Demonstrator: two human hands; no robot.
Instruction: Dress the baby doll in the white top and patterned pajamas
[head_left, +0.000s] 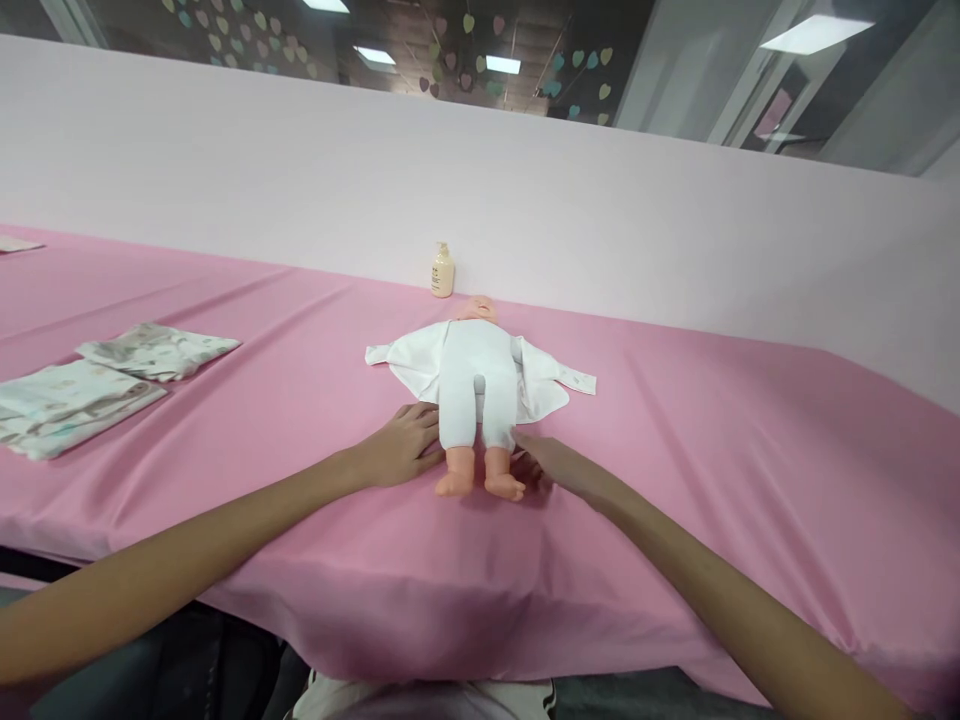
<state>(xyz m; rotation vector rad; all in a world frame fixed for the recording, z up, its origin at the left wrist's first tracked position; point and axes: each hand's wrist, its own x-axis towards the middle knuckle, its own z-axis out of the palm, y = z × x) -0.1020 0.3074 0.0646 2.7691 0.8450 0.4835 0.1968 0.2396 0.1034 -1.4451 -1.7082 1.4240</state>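
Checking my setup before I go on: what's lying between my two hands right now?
The doll's legs and bare feet lie between your left hand and right hand on the pink tablecloth, per the head view.

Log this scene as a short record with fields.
surface: table under a pink cover
doll: lying flat, feet toward the person, in a white suit on an open white jacket
left hand: flat on the cover, beside the doll's leg
right hand: at the doll's foot; grip unclear
behind doll: pump bottle, upright
far left: folded cloths, printed
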